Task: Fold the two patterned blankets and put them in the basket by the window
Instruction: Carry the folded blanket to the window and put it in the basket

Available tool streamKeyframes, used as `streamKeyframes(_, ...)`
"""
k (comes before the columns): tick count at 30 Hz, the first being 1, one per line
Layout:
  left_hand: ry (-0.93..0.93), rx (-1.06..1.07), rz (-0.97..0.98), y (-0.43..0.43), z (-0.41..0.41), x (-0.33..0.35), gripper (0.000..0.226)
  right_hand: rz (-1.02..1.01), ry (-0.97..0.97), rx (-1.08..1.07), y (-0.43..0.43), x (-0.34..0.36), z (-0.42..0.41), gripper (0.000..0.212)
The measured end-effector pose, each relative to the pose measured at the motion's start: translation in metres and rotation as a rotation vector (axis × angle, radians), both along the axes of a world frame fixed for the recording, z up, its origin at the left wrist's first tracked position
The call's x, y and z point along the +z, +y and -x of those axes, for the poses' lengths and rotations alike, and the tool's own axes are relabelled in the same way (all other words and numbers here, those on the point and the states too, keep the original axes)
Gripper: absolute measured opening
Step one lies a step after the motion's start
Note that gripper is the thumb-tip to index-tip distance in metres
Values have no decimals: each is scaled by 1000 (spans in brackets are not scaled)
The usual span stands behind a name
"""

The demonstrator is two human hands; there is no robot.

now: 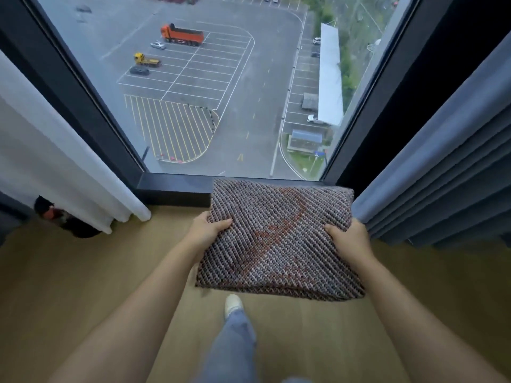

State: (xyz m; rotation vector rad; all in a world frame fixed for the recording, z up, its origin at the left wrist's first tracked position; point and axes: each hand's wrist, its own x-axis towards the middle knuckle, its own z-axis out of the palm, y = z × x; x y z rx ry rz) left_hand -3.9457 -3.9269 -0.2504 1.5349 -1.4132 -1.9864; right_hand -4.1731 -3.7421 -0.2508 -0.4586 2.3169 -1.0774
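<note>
A folded patterned blanket (279,239), woven in grey, dark and rust-red threads, is held flat in the air in front of me above the wooden floor, close to the window. My left hand (207,230) grips its left edge with the thumb on top. My right hand (348,239) grips its right edge the same way. No basket and no second blanket show in this view.
A tall window (210,87) with a dark sill (174,186) looks down on a car park. A white curtain (55,156) hangs at left, a blue-grey curtain (448,178) at right. A dark object (69,219) lies behind the white curtain. My leg and shoe (233,305) stand below the blanket.
</note>
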Motion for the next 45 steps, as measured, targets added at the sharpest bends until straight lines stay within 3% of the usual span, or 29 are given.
streamKeyframes(7, -161, -209, -17, -98, 71, -82, 42, -150, 0, -41, -91, -60, 54, 35)
streamKeyframes(19, -356, -235, 111, -219, 149, -340, 28, -236, 25, -22, -219, -302, 134, 40)
streamKeyframes(24, -432, -197, 182, -254, 145, -443, 34, -244, 9, 28, -267, -415, 137, 38)
streamKeyframes(30, -662, -168, 222, -278, 107, -569, 27, -364, -56, 219, -304, -551, 115, 37)
streamKeyframes(35, -859, -160, 283, -262, 89, -621, 33, -468, -52, 219, -302, -612, 101, 32)
streamKeyframes(37, -902, -190, 351, -260, 94, -624, 45, -502, 1, 205, -303, -618, 98, 46)
streamKeyframes(39, -882, -275, 563, -257, 100, -620, 68, -468, 148, 265, -302, -614, 97, 79)
streamKeyframes(42, -807, -660, 898, -251, 112, -615, 107, -409, 396, 690, -304, -605, 97, 115)
streamKeyframes(45, -871, -1086, 954, -250, 113, -626, 133, -527, 483, 1140, -308, -616, 101, 139)
